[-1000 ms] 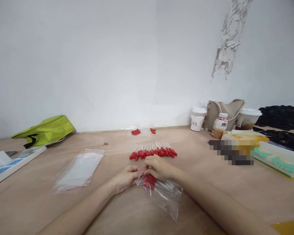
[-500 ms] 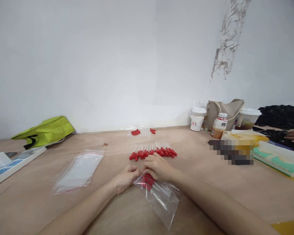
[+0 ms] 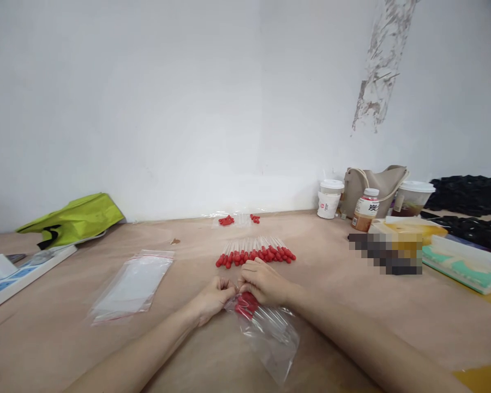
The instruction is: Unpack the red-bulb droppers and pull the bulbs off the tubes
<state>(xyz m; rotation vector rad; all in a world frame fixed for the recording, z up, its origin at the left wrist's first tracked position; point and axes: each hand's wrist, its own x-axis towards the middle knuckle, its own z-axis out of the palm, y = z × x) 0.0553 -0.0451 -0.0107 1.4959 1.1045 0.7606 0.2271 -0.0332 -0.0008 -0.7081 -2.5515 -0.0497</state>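
Head view: at left lies a stack of clear resealable bags (image 3: 133,286). Right of it, the left hand (image 3: 215,298) pinches the far edge of the filled plastic bag (image 3: 270,346) at near centre; slick film could slip if that hold loosened. The right hand (image 3: 262,281) pinches alongside; its knuckles, just nearer than the loose red-tipped sticks (image 3: 257,254), might scatter them.

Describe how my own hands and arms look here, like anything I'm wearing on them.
Your left hand and right hand are ungloved. Both wrists and visible forearms are bare: no sleeves, watch or bracelet show. Finer details are too small to make out.
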